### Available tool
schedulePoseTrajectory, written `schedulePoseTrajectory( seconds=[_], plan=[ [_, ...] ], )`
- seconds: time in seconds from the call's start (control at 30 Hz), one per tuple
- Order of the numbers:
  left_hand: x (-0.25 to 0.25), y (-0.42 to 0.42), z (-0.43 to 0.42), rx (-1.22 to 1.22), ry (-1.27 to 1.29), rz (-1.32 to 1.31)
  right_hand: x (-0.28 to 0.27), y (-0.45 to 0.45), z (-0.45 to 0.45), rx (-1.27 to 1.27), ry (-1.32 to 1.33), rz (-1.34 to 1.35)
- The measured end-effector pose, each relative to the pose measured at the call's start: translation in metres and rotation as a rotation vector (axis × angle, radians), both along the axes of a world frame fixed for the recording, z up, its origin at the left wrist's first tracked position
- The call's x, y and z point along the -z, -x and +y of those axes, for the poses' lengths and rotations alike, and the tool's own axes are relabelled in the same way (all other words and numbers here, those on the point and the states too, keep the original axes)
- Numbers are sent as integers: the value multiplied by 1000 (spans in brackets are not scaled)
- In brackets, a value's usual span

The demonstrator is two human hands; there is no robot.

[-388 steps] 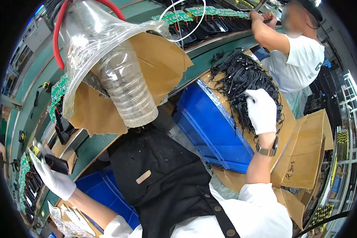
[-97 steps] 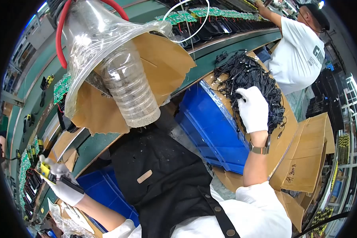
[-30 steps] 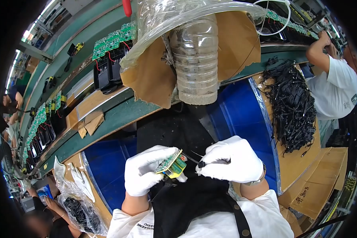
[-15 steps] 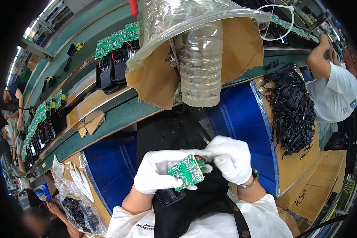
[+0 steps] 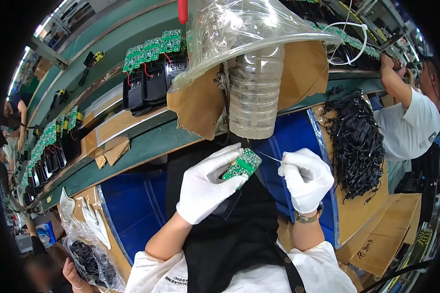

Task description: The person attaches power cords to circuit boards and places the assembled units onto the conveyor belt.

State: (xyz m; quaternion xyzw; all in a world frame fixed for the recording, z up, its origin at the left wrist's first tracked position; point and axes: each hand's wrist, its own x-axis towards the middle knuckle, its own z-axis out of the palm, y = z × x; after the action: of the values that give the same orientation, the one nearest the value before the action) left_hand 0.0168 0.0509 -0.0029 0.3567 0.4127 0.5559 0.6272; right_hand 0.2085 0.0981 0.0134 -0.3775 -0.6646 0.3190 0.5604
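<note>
Left of the hands, a clear bag (image 5: 116, 273) holds black cables (image 5: 87, 258). The left hand (image 5: 209, 180) grips a green circuit board (image 5: 244, 164); apart from it, the right hand (image 5: 306, 178) pinches a thin strand (image 5: 270, 156). Right of that hand, cardboard (image 5: 351, 223) beside a blue bin (image 5: 298, 135) carries heaped cables (image 5: 357, 146), near a carton (image 5: 387, 228), contents unclear.

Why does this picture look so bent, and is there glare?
Head view: black, rounded corners and a curving green bench, probably from a wide fisheye lens; head view: white glare on the clear plastic sheet; head view: the circuit board in the left hand looks fairly sharp.
</note>
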Motion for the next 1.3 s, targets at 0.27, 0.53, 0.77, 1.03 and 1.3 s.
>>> schedulePoseTrajectory(
  seconds=[0.27, 0.53, 0.77, 1.03, 1.3],
  plan=[
    [2, -1, 7, -25, -28, 58, 1, 8, 8, 19, 73, -29],
    [0, -1, 9, -38, -67, 113, 2, 9, 12, 8, 66, -30],
    [7, -2, 9, -84, -143, 160, 2, 10, 13, 17, 44, -41],
    [-3, -1, 9, -82, -122, 190, 3, 15, 14, 30, 58, -55],
    [-10, 5, 9, -56, 47, 13, 6, 17, 15, 24, 86, -58]
  ],
)
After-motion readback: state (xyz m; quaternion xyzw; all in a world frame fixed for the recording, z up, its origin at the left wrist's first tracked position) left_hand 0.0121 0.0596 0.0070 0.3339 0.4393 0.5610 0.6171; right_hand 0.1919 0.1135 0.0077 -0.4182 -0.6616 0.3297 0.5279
